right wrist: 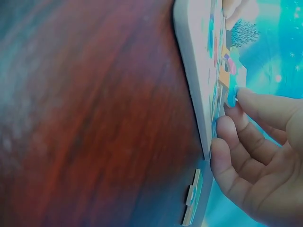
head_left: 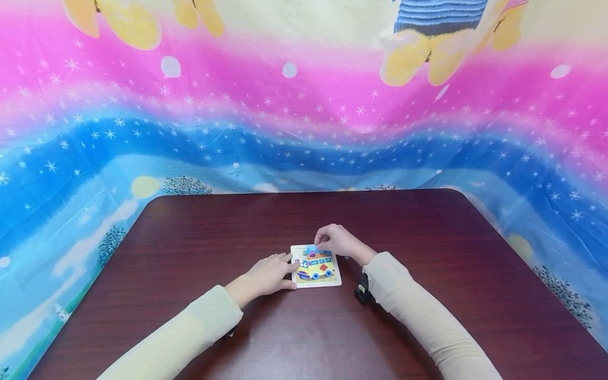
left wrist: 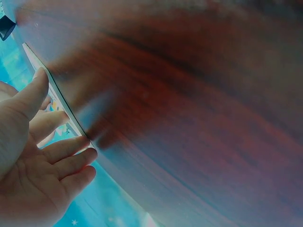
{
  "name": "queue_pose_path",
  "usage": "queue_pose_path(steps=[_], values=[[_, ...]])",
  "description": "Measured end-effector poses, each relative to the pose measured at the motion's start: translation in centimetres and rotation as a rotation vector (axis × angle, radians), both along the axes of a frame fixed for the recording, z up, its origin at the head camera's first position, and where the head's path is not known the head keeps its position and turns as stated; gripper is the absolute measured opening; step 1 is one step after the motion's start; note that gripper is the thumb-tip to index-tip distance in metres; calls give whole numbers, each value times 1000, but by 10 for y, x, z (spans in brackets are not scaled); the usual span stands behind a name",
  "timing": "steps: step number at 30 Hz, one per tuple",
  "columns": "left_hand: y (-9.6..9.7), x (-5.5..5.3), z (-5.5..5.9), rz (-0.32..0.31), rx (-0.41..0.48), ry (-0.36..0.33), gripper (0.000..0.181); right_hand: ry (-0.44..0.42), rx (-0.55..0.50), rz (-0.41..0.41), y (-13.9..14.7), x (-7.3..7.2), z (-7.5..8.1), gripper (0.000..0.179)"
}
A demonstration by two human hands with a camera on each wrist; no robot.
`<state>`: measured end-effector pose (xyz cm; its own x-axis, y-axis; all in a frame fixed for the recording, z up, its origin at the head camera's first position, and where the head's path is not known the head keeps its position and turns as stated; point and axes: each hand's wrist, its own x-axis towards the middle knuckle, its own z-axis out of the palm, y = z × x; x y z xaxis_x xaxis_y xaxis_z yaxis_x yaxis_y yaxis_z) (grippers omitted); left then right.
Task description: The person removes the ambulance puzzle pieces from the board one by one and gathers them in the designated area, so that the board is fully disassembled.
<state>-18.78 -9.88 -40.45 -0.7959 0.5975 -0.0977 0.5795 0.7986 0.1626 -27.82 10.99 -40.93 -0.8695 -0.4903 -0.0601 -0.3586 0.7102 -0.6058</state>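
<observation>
Surface (head_left: 204, 227); right hand (head_left: 341, 241) pinching blue piece (right wrist: 233, 84); left hand (head_left: 264, 275), fingers apart, touching board (right wrist: 191, 66); loose piece (right wrist: 192, 197) clear only right-wrist, bottom centre.

Comes to one puzzle board (head_left: 318, 285), bearing one printed ambulance (head_left: 315, 270); makes two hands at the board, one left hand (head_left: 265, 275), one right hand (head_left: 341, 241), with two sleeves (head_left: 176, 332), one to either side. Adds one pinched piece (right wrist: 231, 92) at its far side, at least one loose piece (right wrist: 193, 201) to its right, one table (head_left: 228, 221) underneath, one patterned cloth (head_left: 294, 132) beyond.
</observation>
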Motion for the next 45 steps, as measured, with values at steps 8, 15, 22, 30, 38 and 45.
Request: queue_pose_path(steps=[8, 15, 22, 30, 38, 45], values=[[0, 1, 0, -11, 3, 15, 54, -45, -34, -5, 4, 0, 6, 7], [-1, 0, -1, -22, 9, 30, 54, -66, -71, -21, 18, -7, 12, 8], [-1, 0, -2, -25, -3, 35, 54, -76, -86, -29, 40, -13, 17, 8], [-1, 0, -1, -30, 6, 39, 55, -71, -80, -57, 66, -13, 20, 10], [-1, 0, -2, -25, 6, 35, 55, -102, -63, -80, 96, -14, 19, 12], [-1, 0, -2, -22, -5, 32, 55, -167, -51, -96, 115, -16, 13, 13]])
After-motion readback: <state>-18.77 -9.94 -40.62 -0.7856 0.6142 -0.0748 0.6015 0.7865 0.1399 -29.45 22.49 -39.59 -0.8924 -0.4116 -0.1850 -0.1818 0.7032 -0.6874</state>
